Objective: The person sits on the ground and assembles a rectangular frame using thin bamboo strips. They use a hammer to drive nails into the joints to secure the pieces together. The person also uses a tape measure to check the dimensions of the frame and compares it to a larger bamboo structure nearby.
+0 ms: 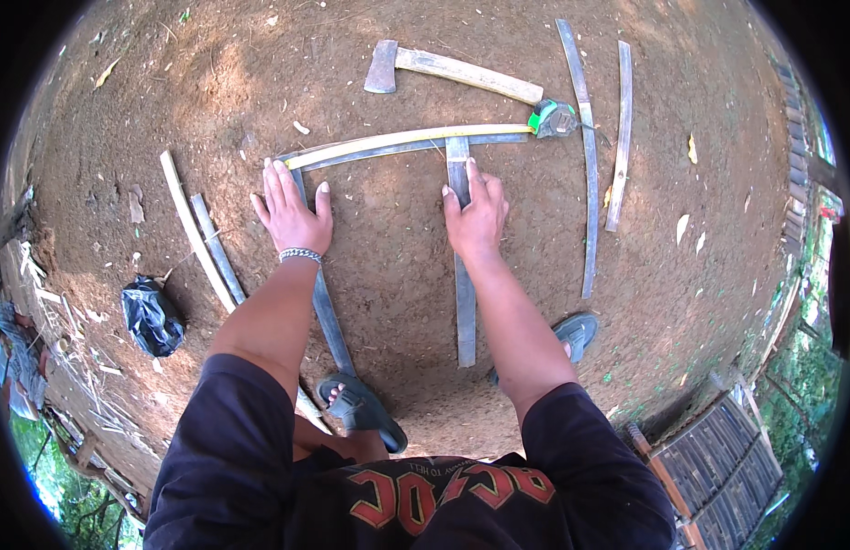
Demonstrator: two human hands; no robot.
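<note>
Two grey bamboo slats are laid upright on bare brown earth, under both hands; the left slat point(326, 302) is pressed by the left hand point(292, 215), palm flat, fingers spread, nothing grasped; the right slat point(463, 293) is pinned by the right hand point(477, 215), likewise flat and unclenched; a cross slat point(402, 144) is set across their far ends, a yellow tape blade lying along it; a green tape measure point(553, 119) is found at its right end; an axe point(443, 69) is placed beyond; spare slats point(590, 183) lie right, more slats point(205, 243) left; a black bag point(152, 316) sits beside them; a fence point(718, 449) borders the yard.
</note>
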